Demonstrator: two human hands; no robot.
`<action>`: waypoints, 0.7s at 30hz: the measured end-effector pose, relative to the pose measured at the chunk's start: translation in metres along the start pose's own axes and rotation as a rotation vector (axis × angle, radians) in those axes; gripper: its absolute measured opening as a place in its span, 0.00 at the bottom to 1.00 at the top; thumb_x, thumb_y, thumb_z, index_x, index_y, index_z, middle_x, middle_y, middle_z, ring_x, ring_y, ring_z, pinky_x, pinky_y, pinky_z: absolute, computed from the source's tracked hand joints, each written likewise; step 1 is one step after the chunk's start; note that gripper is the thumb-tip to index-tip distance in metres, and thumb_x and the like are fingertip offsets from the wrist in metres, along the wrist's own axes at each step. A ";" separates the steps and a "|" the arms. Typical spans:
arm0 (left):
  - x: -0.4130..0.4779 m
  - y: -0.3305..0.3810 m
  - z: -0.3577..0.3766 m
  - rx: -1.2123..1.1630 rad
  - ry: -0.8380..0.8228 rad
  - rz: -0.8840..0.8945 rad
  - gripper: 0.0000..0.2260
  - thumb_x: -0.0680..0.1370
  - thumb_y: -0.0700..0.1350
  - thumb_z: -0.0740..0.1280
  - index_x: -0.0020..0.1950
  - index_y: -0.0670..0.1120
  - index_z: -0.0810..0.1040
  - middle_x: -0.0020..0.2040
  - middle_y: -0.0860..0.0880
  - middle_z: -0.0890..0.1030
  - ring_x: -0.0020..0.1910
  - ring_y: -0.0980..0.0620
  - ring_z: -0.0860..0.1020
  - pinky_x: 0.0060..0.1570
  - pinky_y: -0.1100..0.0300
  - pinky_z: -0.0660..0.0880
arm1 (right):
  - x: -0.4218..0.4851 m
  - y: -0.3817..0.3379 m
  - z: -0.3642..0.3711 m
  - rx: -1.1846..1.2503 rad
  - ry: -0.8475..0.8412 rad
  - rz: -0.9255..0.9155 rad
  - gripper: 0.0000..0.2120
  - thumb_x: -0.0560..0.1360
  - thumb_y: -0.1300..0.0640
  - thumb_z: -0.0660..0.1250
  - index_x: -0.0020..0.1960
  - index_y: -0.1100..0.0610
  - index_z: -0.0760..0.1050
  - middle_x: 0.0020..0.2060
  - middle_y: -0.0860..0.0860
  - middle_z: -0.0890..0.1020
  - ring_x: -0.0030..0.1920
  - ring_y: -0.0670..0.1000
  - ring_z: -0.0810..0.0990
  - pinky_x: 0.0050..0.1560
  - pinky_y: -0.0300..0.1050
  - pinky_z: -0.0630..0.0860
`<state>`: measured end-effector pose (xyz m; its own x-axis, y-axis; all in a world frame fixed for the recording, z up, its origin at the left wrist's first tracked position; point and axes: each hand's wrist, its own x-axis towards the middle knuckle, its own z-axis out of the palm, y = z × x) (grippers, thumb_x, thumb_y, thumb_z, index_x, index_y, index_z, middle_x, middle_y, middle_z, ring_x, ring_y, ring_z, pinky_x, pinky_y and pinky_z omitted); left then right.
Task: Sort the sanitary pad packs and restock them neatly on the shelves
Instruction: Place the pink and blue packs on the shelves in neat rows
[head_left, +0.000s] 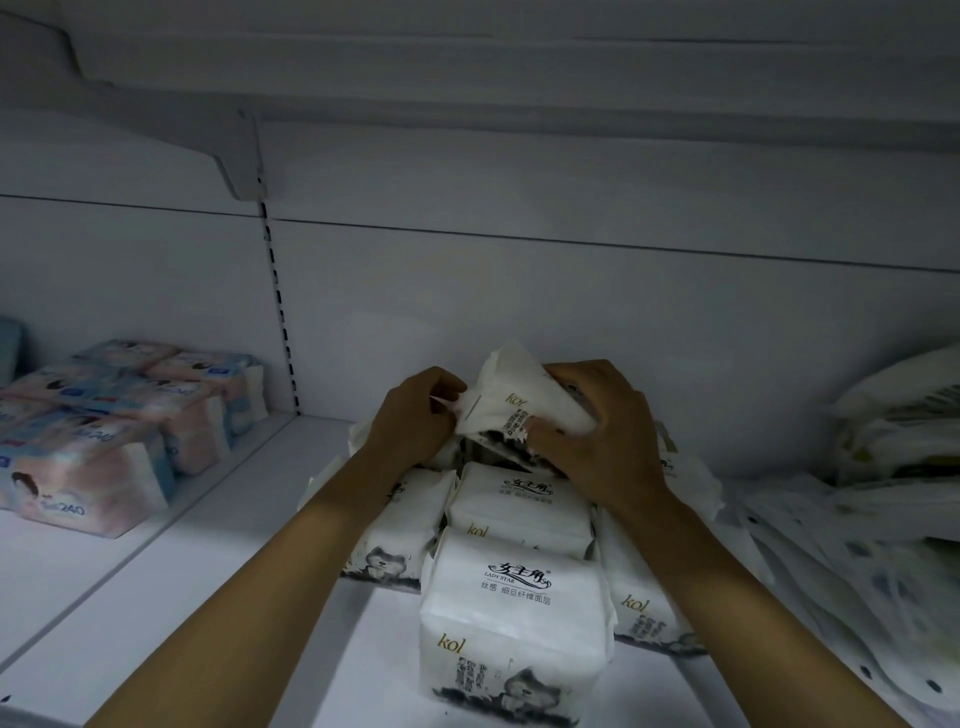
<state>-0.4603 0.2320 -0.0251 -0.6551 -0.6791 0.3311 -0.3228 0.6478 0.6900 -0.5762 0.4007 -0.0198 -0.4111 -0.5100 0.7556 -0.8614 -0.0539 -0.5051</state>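
Observation:
A white "kol" sanitary pad pack (514, 400) is tilted above the back of a group of matching white packs on the white shelf (218, 561). My left hand (415, 421) grips its left end, fingers curled on the wrapper. My right hand (597, 431) grips its right side from above. Below them a row of the same packs runs toward me: a middle pack (519, 506) and a front pack (511, 623) standing upright. More white packs lie to either side, partly hidden by my forearms.
A block of pink-and-blue packs (104, 426) stands on the left shelf section, past a slotted upright (280, 312). Loose flat white packs (883, 545) are heaped at the right. An upper shelf (467, 78) hangs overhead.

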 end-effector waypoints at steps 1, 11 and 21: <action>0.000 0.000 0.000 -0.007 -0.006 -0.003 0.16 0.74 0.32 0.63 0.50 0.52 0.74 0.52 0.54 0.77 0.46 0.58 0.74 0.37 0.76 0.65 | 0.000 0.000 -0.001 -0.026 -0.035 0.011 0.23 0.61 0.42 0.68 0.54 0.47 0.79 0.47 0.46 0.79 0.48 0.50 0.79 0.50 0.60 0.75; -0.006 0.007 -0.002 -0.031 -0.027 0.020 0.09 0.79 0.43 0.64 0.59 0.50 0.77 0.53 0.56 0.76 0.49 0.58 0.73 0.46 0.65 0.66 | -0.003 -0.002 0.003 -0.302 -0.193 -0.062 0.22 0.67 0.41 0.55 0.41 0.51 0.84 0.40 0.48 0.80 0.44 0.51 0.77 0.52 0.47 0.67; -0.013 0.008 0.001 0.239 -0.103 0.088 0.25 0.70 0.64 0.70 0.64 0.58 0.72 0.64 0.55 0.73 0.65 0.53 0.68 0.61 0.56 0.63 | 0.002 -0.001 0.001 0.066 0.050 0.138 0.18 0.69 0.47 0.55 0.34 0.56 0.79 0.30 0.50 0.81 0.34 0.51 0.80 0.38 0.51 0.77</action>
<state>-0.4554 0.2461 -0.0245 -0.7501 -0.5855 0.3075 -0.4055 0.7744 0.4856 -0.5763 0.3992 -0.0185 -0.5399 -0.4733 0.6961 -0.7748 -0.0436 -0.6307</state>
